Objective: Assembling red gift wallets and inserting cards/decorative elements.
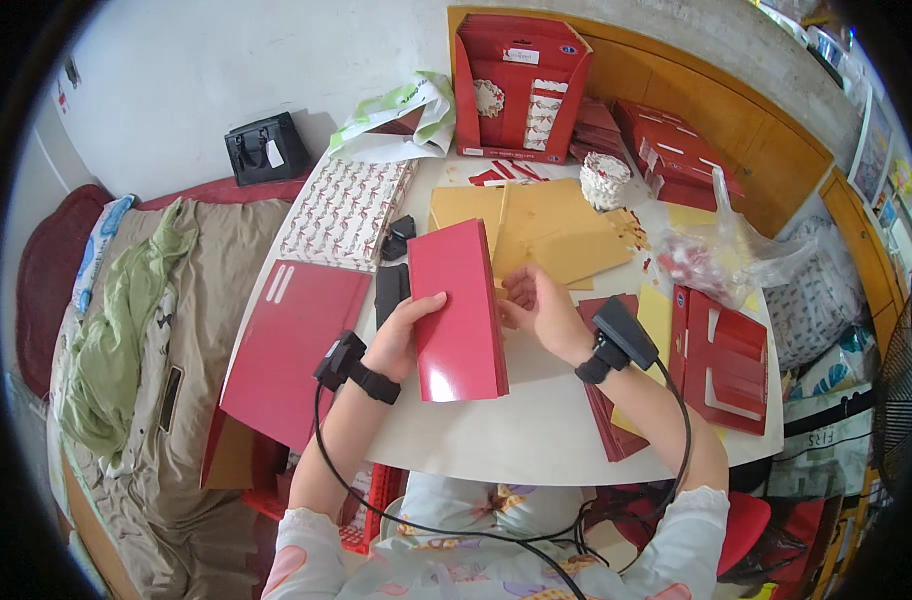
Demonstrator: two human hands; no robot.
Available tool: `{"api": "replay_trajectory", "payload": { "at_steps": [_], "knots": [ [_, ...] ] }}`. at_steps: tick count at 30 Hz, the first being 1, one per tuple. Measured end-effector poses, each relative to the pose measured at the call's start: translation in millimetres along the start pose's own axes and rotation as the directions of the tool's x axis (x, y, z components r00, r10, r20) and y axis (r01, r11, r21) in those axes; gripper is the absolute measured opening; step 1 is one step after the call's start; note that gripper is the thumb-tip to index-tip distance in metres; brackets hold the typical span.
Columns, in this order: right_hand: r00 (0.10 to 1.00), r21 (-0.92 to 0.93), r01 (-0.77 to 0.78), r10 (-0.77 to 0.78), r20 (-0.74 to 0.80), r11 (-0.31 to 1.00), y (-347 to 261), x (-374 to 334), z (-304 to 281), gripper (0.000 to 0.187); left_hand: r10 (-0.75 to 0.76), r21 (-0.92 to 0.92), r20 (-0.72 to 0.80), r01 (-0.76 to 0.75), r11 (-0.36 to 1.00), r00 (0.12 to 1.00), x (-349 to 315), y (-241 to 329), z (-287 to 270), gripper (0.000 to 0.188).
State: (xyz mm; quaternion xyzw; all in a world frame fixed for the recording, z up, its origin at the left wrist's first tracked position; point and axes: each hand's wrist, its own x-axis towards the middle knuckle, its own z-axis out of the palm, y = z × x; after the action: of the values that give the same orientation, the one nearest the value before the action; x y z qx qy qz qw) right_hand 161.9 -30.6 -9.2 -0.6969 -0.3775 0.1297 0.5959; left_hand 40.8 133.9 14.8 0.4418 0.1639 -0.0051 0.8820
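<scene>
My left hand (413, 325) grips a glossy red cardboard piece (458, 310), thumb on its front and the other fingers hidden behind. It is a tall, narrow rectangle, tilted above the white table, and its right side shows an edge with thickness. Close by that edge is my right hand (536, 305), its fingers half curled and apart. Nothing shows in its grasp, though the thumb side comes near or touches the cardboard. Behind lie flat tan cardboard sheets (566, 235). To the right, red cardboard pieces (613, 410) lie partly under my right forearm.
A large red sheet (296, 345) covers the table's left side, below a patterned white stack (346, 210). At the back stand a red display box (521, 90), stacked red boxes (676, 150) and a white roll (604, 180). A clear plastic bag (716, 260) lies right.
</scene>
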Motion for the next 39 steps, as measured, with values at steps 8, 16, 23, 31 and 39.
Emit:
{"api": "replay_trajectory", "payload": {
  "at_steps": [8, 16, 23, 31, 39],
  "knots": [
    [0.956, -0.296, 0.266, -0.291, -0.043, 0.917, -49, -10, 1, 0.021, 0.120, -0.124, 0.193, -0.097, 0.987, 0.974, -1, -4, -13, 0.041],
    [0.939, -0.361, 0.289, -0.336, -0.075, 0.887, -49, -13, 2, 0.019, 0.136, -0.157, 0.228, -0.102, 0.982, 0.964, -2, -5, -13, 0.040],
    [0.893, -0.405, 0.360, -0.436, -0.108, 0.840, -50, -11, 1, 0.023, 0.157, -0.183, 0.291, -0.106, 0.977, 0.944, -5, -3, -11, 0.042],
    [0.914, -0.399, 0.315, -0.389, -0.116, 0.861, -54, -9, 3, 0.019, 0.160, -0.137, 0.317, -0.121, 0.983, 0.935, -6, -3, -5, 0.041],
    [0.911, -0.331, 0.332, -0.391, -0.130, 0.883, -63, -11, 12, 0.015, 0.198, -0.135, 0.275, -0.166, 0.977, 0.941, -5, -4, -5, 0.035]
  ]
}}
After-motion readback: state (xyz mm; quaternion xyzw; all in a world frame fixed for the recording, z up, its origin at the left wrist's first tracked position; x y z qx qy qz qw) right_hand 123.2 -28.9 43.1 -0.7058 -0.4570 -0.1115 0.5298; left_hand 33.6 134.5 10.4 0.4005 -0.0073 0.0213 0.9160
